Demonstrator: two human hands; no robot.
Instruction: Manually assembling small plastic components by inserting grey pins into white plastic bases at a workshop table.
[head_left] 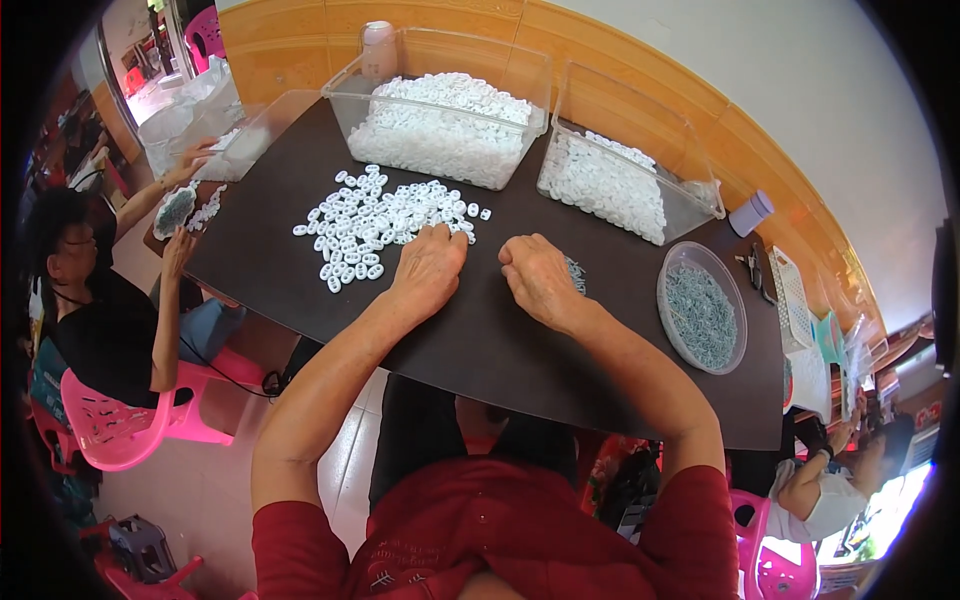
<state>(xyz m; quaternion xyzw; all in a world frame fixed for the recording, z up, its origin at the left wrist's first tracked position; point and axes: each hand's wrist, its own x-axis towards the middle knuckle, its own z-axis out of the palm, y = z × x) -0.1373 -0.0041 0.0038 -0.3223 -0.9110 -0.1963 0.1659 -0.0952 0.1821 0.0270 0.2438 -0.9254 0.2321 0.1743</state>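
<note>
Dark tabletop [480, 340] fills the mid of the view, w/ a wood-panelled wall along its far edge.

Two clear plastic bins sit at the far edge: the bigger bin [440, 110] near the far-left corner, heaped w/ white rings; the second bin [640, 170] just right of it, tilted, w/ a lower layer of the same white rings.

Near the right edge lies a clear round dish [702, 306] full of small grey metal bits.

Loose pile of white rings [375, 225] is spread on the tabletop in front of the bigger bin, toward the left edge.

Left hand [428, 270] rests palm down at the pile's near-right rim, fingers curled narrow and touching the nearest rings; can't tell if it grips one.

Right hand [537, 277] sits just beside it, apart from the pile, loosely fisted, knuckles up; what's inside can't be seen. A small clump of grey bits [576, 275] lies on the tabletop touching its right side.

At the left edge a co-worker in a black top on a pink chair [120, 425] holds a small dish [175, 210] w/ both hands. Another person sits beyond the near-right corner.

Small lilac-capped bottle [751, 213] stands near the far-right corner; a pinkish bottle [378, 48] stands behind the bigger bin.
</note>
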